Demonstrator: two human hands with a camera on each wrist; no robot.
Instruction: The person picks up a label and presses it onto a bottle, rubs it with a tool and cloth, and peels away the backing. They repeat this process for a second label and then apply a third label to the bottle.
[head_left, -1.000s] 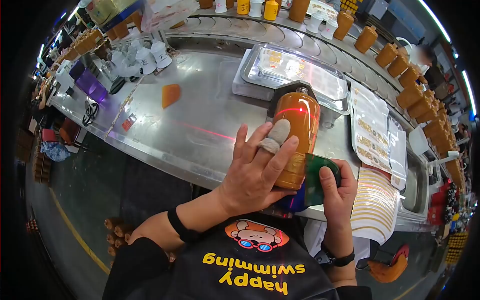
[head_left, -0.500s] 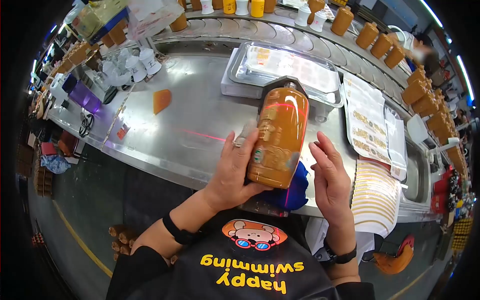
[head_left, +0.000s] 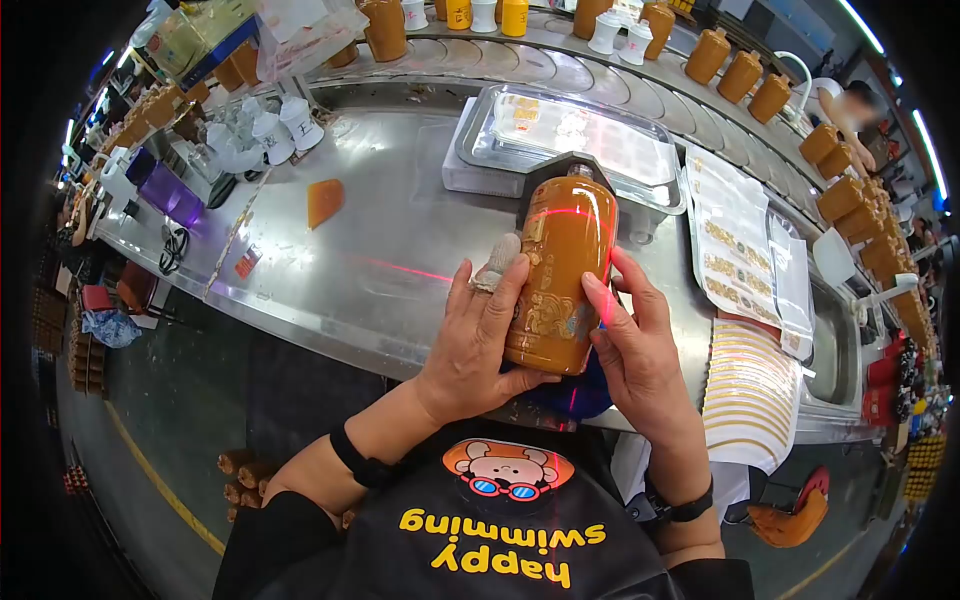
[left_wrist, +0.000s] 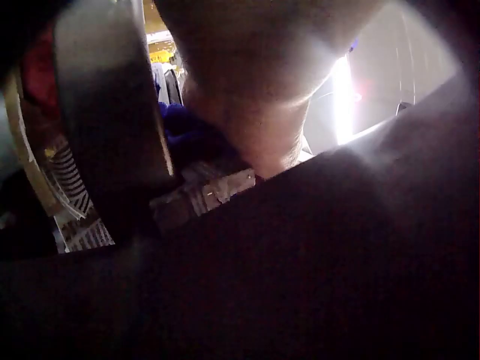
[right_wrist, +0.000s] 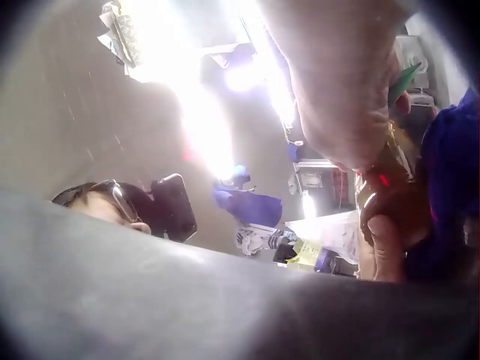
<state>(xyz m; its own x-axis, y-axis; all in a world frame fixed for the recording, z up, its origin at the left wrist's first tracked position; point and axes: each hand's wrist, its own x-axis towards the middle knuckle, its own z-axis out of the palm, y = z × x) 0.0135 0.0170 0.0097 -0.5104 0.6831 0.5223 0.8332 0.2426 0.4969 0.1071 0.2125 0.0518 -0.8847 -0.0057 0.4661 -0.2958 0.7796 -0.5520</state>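
Note:
A brown glazed bottle (head_left: 566, 270) with raised ornament lies tilted, its neck end against a dark angular rest (head_left: 572, 163). My left hand (head_left: 470, 345) grips its lower left side, thumb under the base; one finger wears a cloth finger cot (head_left: 497, 262). The fingers of my right hand (head_left: 648, 355) touch the bottle's right side, over the decoration. In the right wrist view a corner of a green scraper (right_wrist: 406, 84) shows at that hand; most of it is hidden. A blue cloth (head_left: 582, 395) is below the base. The left wrist view is mostly dark.
A clear lidded tray (head_left: 575, 135) stands behind the bottle. Sheets of gold decals (head_left: 740, 260) lie at the right, near a sink (head_left: 836, 350). An orange piece (head_left: 324, 203) and a purple bottle (head_left: 168, 190) are at left. A conveyor (head_left: 480, 62) carrying bottles curves past behind.
The green scraper has gone from the head view. The bottle has rolled in my left hand, turning its decoration. My right hand moved off, then came back to the bottle's right side.

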